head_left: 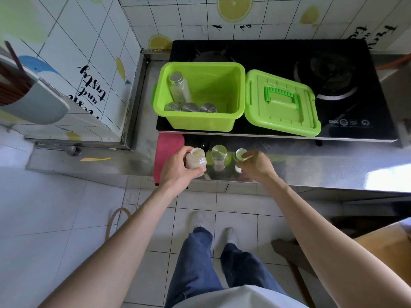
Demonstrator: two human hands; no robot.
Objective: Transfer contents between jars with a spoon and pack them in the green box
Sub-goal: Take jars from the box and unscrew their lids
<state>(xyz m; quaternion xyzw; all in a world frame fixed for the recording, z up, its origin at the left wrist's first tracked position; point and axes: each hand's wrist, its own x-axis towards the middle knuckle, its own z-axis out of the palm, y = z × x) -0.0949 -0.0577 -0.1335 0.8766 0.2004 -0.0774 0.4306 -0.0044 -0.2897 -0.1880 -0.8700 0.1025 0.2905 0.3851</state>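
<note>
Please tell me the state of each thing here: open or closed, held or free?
Box: open, lid off.
Lid: lies beside box, on stove.
Bottle: capped, leaning inside box.
Three small jars: capped, inside box.
Open jar: uncapped, filled, held by left hand.
Middle jar: capped, free on counter.
Third jar: gripped by right hand; cap unclear.

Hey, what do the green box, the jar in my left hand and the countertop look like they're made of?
Green box: moulded plastic, slightly glossy, with a rounded rim. Open jar: clear glass or hard plastic, unclear which; contents show through. Countertop: likely stainless steel, judging by its blurred reflections.
</note>
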